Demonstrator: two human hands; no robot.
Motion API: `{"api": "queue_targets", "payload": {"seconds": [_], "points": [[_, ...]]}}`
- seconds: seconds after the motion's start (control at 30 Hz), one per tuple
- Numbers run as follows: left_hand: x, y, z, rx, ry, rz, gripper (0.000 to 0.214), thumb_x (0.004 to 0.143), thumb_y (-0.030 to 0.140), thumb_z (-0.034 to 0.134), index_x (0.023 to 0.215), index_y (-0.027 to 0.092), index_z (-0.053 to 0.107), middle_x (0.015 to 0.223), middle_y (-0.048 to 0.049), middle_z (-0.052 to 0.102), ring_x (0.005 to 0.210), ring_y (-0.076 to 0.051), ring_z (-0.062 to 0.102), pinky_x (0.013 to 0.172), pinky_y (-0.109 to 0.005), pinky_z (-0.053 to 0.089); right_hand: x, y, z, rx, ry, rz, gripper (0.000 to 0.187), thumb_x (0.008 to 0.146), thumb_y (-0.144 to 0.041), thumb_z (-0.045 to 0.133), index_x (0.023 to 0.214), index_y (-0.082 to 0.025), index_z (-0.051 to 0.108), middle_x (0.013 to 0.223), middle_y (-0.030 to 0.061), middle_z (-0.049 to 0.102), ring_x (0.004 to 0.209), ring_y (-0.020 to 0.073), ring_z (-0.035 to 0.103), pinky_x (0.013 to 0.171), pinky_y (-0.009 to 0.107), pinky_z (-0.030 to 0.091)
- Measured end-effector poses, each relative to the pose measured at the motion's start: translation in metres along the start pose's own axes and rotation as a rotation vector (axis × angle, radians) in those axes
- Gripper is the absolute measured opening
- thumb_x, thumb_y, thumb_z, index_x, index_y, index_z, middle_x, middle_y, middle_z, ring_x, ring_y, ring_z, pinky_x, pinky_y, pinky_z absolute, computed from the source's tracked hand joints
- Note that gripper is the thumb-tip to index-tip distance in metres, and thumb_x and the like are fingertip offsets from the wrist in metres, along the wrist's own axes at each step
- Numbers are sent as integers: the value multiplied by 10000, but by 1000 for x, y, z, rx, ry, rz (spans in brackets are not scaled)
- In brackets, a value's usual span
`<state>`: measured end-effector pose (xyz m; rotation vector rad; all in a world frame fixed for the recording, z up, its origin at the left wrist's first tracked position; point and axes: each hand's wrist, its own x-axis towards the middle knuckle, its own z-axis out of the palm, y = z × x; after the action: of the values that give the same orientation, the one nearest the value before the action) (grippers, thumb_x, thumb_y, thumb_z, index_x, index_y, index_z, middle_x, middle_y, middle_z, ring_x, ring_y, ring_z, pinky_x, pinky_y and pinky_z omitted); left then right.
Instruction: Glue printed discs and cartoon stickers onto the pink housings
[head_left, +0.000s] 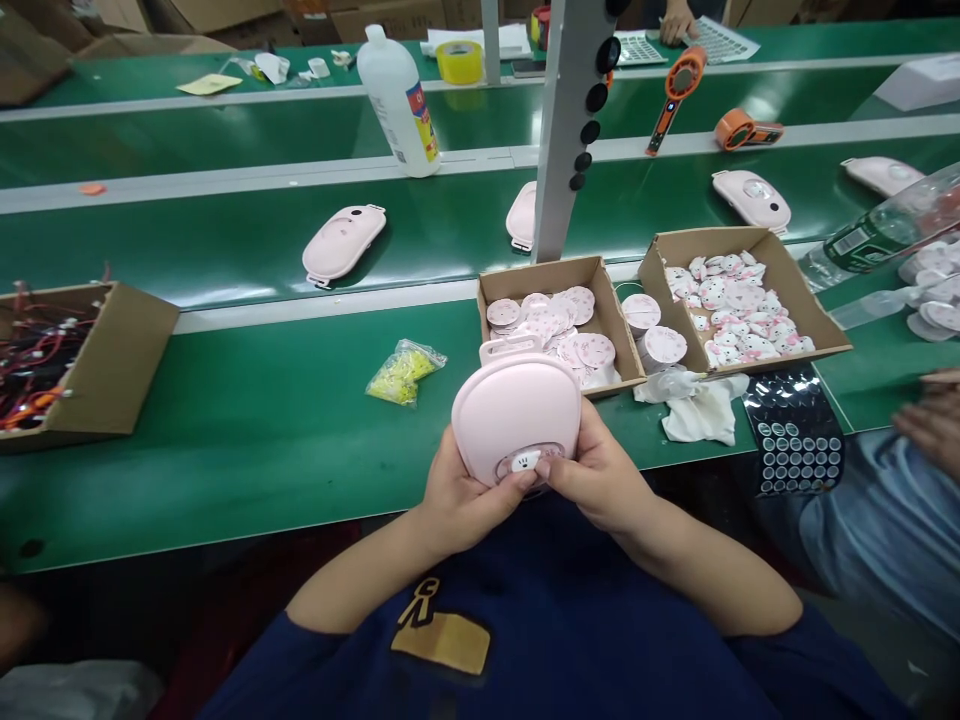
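Both hands grip a pale pink plastic case (517,405) with a loop at its far end, tilted up before my chest. My left hand (469,490) wraps its left edge, the thumb near a small white cartoon-face piece (525,461) in the case's oval recess. On the right edge, my right hand (600,465) holds the case, its thumb pressing on that piece. Just beyond the case stands a cardboard box of round pink printed discs (544,318). To its right, another box holds white cartoon-face pieces (739,305).
A bag of yellow bits (405,372) lies left of the case; a wire-filled box (97,360) stands far left. Pink cases (345,243) lie on the green belt beyond. A grey post (562,130) rises ahead. A co-worker's hand (934,420) is at right.
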<state>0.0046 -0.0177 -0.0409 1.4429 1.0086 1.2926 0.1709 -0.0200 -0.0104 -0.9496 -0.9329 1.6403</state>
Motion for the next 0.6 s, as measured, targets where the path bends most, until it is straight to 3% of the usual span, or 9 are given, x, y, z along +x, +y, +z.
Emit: {"api": "queue_targets", "payload": {"seconds": [0.33, 0.6], "points": [[1, 5, 3, -48, -12, -65, 600, 732, 231, 805, 1237, 185, 485, 1132, -128, 708, 989, -267, 714, 848, -421, 606, 1, 0, -1, 38, 5, 28, 648, 740, -287, 740, 1332, -263, 478, 1272, 49, 630, 1155, 228, 605, 1013, 426, 498], [0, 5, 4, -32, -13, 18, 586, 734, 179, 790, 1232, 191, 482, 1127, -116, 706, 984, -263, 715, 845, -409, 598, 1, -2, -1, 48, -10, 11, 653, 730, -252, 733, 1333, -260, 481, 1254, 53, 631, 1135, 224, 611, 1003, 414, 499]]}}
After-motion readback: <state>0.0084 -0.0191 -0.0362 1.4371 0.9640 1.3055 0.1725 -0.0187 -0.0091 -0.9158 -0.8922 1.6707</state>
